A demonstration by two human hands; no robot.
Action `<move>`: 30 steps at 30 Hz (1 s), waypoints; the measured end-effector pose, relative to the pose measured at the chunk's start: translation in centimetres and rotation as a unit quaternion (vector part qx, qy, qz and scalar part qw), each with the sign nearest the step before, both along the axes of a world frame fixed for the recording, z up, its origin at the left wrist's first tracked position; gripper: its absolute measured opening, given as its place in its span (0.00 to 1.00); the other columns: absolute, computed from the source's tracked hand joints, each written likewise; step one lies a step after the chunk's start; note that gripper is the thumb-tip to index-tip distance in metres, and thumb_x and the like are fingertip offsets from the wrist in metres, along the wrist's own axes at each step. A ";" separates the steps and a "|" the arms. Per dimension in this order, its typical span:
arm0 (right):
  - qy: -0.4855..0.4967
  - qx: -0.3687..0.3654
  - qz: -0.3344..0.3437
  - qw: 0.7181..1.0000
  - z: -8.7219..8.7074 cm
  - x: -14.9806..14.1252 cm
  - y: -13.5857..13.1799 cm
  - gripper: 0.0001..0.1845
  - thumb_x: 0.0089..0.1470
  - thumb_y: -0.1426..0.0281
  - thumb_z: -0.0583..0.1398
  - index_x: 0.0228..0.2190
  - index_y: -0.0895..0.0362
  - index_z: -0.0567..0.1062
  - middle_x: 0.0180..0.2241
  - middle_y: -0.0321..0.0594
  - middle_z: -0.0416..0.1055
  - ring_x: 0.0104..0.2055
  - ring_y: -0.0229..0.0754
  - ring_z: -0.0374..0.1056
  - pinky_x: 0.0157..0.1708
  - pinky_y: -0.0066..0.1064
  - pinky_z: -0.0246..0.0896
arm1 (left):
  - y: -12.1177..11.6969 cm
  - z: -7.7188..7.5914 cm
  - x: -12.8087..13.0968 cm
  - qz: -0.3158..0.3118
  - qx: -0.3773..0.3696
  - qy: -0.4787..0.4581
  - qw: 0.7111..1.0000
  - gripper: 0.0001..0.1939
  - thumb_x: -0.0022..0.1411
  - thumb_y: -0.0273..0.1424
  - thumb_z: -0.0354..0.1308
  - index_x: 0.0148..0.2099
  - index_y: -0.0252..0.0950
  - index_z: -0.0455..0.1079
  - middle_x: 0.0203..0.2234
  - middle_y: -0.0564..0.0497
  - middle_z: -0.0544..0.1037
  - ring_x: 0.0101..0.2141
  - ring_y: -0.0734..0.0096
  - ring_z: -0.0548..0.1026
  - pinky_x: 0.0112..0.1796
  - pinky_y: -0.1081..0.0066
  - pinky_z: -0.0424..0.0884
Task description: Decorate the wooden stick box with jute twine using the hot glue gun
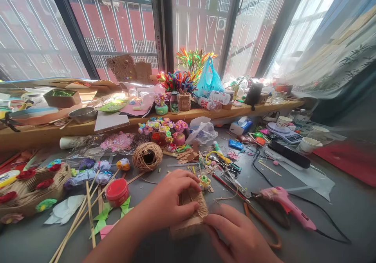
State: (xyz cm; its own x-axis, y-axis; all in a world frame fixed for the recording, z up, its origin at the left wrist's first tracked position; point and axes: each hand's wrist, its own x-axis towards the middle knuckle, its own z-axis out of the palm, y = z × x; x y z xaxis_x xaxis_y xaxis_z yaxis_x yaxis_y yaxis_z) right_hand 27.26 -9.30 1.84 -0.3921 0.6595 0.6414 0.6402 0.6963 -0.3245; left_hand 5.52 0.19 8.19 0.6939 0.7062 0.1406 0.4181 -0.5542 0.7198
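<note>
A small cardboard box [187, 228], its top partly covered with rows of jute twine [202, 205], sits low in the middle of the view. Over its left and top side curls my left hand [172, 195], thumb and fingers gripping it. At the box's right corner, my right hand [236, 228] is closed in a pinch on a strand of the twine. The right fingertips touch the edge of the box. Behind the box lies a green-and-cream paper flower [204, 182]. My left palm hides part of the box top.
A twine ball [147, 156] stands beyond my left hand. To the right lie a pink glue gun [289, 208] with its cord and orange-handled pliers [268, 231]. A red jar [117, 192] and wooden sticks [89, 212] are on the left. A crowded wooden ledge [138, 120] runs behind.
</note>
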 end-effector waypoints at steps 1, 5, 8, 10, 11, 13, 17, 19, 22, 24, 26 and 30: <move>-0.007 0.004 0.001 1.000 0.0 0.0 0.0 0.15 0.64 0.80 0.54 0.46 0.55 0.74 0.27 0.37 0.71 0.24 0.41 0.68 0.24 0.29 0.60 | 0.0 0.0 0.0 0.000 -0.001 0.001 1.000 0.13 0.57 0.26 0.71 0.45 0.42 0.80 0.53 0.50 0.81 0.57 0.56 0.76 0.59 0.59 0.69; -0.030 0.007 0.013 0.999 0.2 0.0 0.2 0.17 0.63 0.81 0.53 0.48 0.56 0.74 0.26 0.37 0.70 0.23 0.41 0.67 0.23 0.29 0.58 | -0.1 0.0 0.1 0.000 -0.003 0.000 1.000 0.14 0.56 0.24 0.71 0.45 0.42 0.80 0.53 0.51 0.81 0.57 0.57 0.76 0.60 0.59 0.68; -0.019 -0.003 0.014 1.000 0.3 -0.2 0.4 0.14 0.63 0.81 0.54 0.45 0.55 0.74 0.26 0.38 0.71 0.23 0.42 0.69 0.23 0.30 0.58 | -0.1 -0.2 0.0 -0.002 0.002 -0.005 1.000 0.15 0.57 0.25 0.71 0.46 0.42 0.80 0.53 0.51 0.81 0.57 0.56 0.76 0.60 0.59 0.68; -0.013 -0.007 0.013 1.000 0.4 -0.3 0.4 0.13 0.63 0.80 0.54 0.44 0.55 0.74 0.26 0.38 0.71 0.24 0.42 0.69 0.23 0.29 0.59 | -0.1 -0.3 -0.1 -0.007 0.005 -0.009 1.000 0.15 0.57 0.25 0.71 0.46 0.42 0.80 0.53 0.50 0.81 0.56 0.56 0.76 0.60 0.58 0.68; -0.012 -0.007 0.014 1.000 0.5 -0.4 0.5 0.13 0.64 0.80 0.53 0.44 0.55 0.74 0.26 0.38 0.71 0.23 0.42 0.69 0.23 0.29 0.59 | 0.0 -0.3 -0.1 -0.009 0.007 -0.012 1.000 0.15 0.57 0.25 0.70 0.47 0.42 0.79 0.53 0.50 0.81 0.57 0.56 0.76 0.60 0.58 0.68; -0.011 -0.010 0.016 1.000 0.5 -0.4 0.5 0.14 0.64 0.80 0.53 0.45 0.55 0.74 0.25 0.37 0.71 0.23 0.41 0.69 0.22 0.29 0.59 | 0.0 -0.4 -0.1 -0.013 0.010 -0.016 1.000 0.16 0.57 0.25 0.71 0.48 0.42 0.79 0.54 0.50 0.81 0.57 0.56 0.75 0.60 0.58 0.69; 0.014 -0.039 0.024 0.999 0.5 -0.2 0.6 0.17 0.62 0.80 0.53 0.48 0.53 0.73 0.28 0.37 0.73 0.26 0.40 0.72 0.25 0.27 0.63 | 0.0 -0.6 -0.1 -0.019 0.018 -0.020 0.999 0.18 0.54 0.28 0.74 0.48 0.42 0.79 0.53 0.50 0.81 0.57 0.55 0.75 0.60 0.58 0.69; 0.039 -0.057 0.011 0.998 0.5 0.1 0.5 0.18 0.62 0.79 0.54 0.49 0.52 0.72 0.29 0.35 0.73 0.26 0.39 0.72 0.25 0.26 0.65 | 0.0 -0.6 -0.1 -0.020 0.019 -0.022 0.999 0.17 0.55 0.28 0.74 0.47 0.42 0.79 0.53 0.50 0.81 0.56 0.56 0.75 0.60 0.59 0.69; 0.061 -0.074 -0.013 0.995 0.7 0.9 0.3 0.17 0.61 0.79 0.57 0.49 0.50 0.71 0.28 0.30 0.72 0.23 0.37 0.69 0.25 0.24 0.66 | -0.1 -0.4 -0.1 -0.021 0.012 -0.018 1.000 0.18 0.54 0.26 0.73 0.47 0.42 0.79 0.53 0.50 0.81 0.57 0.55 0.75 0.60 0.58 0.68; 0.061 -0.092 -0.010 0.994 1.0 1.5 0.3 0.16 0.62 0.79 0.58 0.48 0.50 0.71 0.29 0.30 0.72 0.24 0.36 0.69 0.26 0.23 0.67 | -0.1 -0.2 -0.1 -0.019 0.005 -0.015 1.000 0.19 0.53 0.25 0.72 0.48 0.43 0.80 0.53 0.50 0.81 0.57 0.55 0.75 0.60 0.58 0.68; 0.058 -0.116 0.003 0.992 1.3 2.2 0.5 0.14 0.64 0.79 0.58 0.46 0.49 0.72 0.32 0.33 0.74 0.27 0.36 0.71 0.28 0.23 0.69 | -0.1 0.0 -0.1 -0.018 0.000 -0.012 1.000 0.18 0.53 0.25 0.72 0.47 0.43 0.80 0.53 0.50 0.81 0.57 0.55 0.75 0.60 0.58 0.68; 0.055 -0.120 0.028 0.991 1.9 3.0 2.0 0.11 0.68 0.77 0.59 0.45 0.50 0.74 0.38 0.37 0.77 0.36 0.39 0.75 0.37 0.26 0.70 | 0.0 -0.1 -0.1 -0.020 0.002 -0.010 1.000 0.17 0.54 0.28 0.73 0.47 0.44 0.79 0.53 0.51 0.81 0.57 0.55 0.75 0.61 0.58 0.67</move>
State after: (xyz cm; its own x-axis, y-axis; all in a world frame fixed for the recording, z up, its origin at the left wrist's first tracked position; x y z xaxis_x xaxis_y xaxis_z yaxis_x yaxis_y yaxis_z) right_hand 30.31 -7.32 3.77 -0.3679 0.7779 0.5095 0.5548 0.6233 -0.5511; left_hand 5.46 0.19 8.13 0.7181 0.6780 0.1569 0.3815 -0.5722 0.7260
